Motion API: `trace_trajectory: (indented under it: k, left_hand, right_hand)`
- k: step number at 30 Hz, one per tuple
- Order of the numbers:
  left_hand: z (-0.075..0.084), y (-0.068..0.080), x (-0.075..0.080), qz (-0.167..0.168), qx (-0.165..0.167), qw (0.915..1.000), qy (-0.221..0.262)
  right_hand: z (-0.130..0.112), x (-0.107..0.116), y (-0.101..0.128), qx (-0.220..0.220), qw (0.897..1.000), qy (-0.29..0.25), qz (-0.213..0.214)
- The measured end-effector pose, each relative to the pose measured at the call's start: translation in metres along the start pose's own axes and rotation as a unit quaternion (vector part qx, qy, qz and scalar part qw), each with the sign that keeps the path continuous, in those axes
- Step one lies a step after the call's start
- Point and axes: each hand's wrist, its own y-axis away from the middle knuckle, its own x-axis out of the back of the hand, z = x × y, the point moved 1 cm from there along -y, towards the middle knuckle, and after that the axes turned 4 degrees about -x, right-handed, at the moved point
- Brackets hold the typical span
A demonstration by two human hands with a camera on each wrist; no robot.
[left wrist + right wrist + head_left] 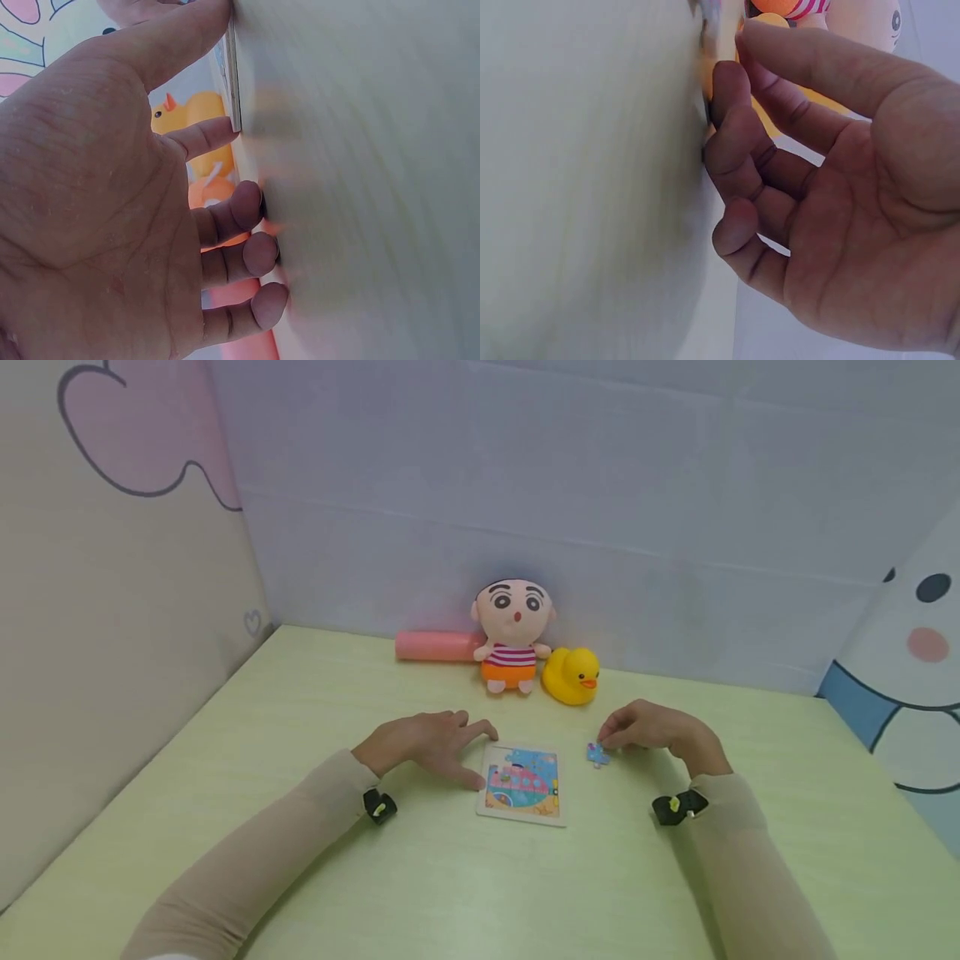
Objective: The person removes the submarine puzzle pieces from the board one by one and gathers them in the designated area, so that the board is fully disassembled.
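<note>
Pale green tabletop (315, 860), walled by cartoon-printed panels. At the back: plush doll (513, 635), yellow rubber duck (572, 676), pink cylinder (435, 646).

Item: square puzzle board (522, 781), lying flat just right of the left hand (426, 743); that hand's fingers (196, 138) are spread and nearly straight, thumb and forefinger braced against the board's left edge.

Item: loose puzzle piece (597, 754), flat, directly under the fingertips of the right hand (651, 732). Fingers curled, seemingly pinching it; contact is blurred in the right wrist view.

Handling, judged: piece light, thin, stiff; best taken by its edges. Roughly square, no clear long axis; tab direction too small to tell.
</note>
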Motion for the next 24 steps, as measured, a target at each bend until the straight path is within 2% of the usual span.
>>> trace_trajectory:
  k: [5, 10, 19, 21, 24]
  left_hand:
    - [-0.001, 0.001, 0.000, 0.002, -0.001, 1.0000, -0.009]
    - [0.001, 0.002, 0.001, 0.002, 0.001, 1.0000, 0.002]
    - [0.002, 0.002, 0.002, 0.000, 0.008, 1.0000, -0.006]
    - [0.003, 0.001, 0.001, -0.001, 0.008, 1.0000, -0.002]
    - [0.004, 0.000, 0.001, 0.000, 0.009, 1.0000, 0.000]
  right_hand:
    - [-0.002, -0.003, 0.000, 0.016, 1.000, -0.002, 0.002]
    - [-0.018, -0.009, -0.001, 0.043, 0.999, 0.016, 0.009]
    - [-0.045, -0.033, -0.012, 0.148, 0.988, 0.031, 0.005]
    - [-0.048, -0.037, -0.014, 0.159, 0.986, 0.046, 0.002]
    - [-0.053, -0.042, -0.014, 0.154, 0.986, 0.063, 0.001]
